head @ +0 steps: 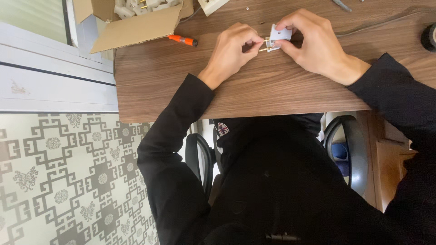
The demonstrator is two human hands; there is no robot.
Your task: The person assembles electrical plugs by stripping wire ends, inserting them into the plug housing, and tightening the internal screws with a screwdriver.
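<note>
A small white plug part (278,35) with brass prongs sticking out to the left is held just above the brown wooden desk (181,86). My right hand (313,45) grips its white body from the right with thumb and fingers. My left hand (234,50) pinches at the brass prongs on its left side. Both sleeves are black.
An orange-handled screwdriver (182,40) lies on the desk left of my left hand. An open cardboard box (136,25) with several white parts stands at the back left. A grey cable (386,22) runs along the back right, near a black roll (429,36). Small screws (261,22) lie behind the hands.
</note>
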